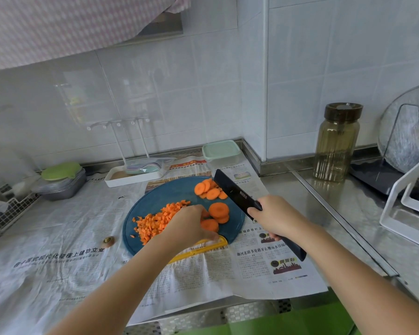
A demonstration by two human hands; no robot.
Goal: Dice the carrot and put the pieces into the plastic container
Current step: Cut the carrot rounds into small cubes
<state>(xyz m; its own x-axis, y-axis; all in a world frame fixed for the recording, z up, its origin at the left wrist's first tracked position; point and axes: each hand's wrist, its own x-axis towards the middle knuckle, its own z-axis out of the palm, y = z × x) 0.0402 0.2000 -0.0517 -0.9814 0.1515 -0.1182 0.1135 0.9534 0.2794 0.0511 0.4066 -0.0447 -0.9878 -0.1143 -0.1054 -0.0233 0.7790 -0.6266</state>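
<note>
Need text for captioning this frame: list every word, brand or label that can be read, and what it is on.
"现代化征程上建功立业": headline on the newspaper, lower left.
"御河北路多处路牙石": another headline on the same newspaper, beside the knife handle.
Brand mark on the knife blade: too small to read.
Remaining newsprint: too small or blurred.

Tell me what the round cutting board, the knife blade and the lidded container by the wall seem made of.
Cutting board: probably plastic, matte teal, evenly coloured with a moulded yellow handle. Knife blade: matte black, maybe coated steel or ceramic; the look leaves it open. Lidded container: translucent plastic walls, pale green opaque lid.
</note>
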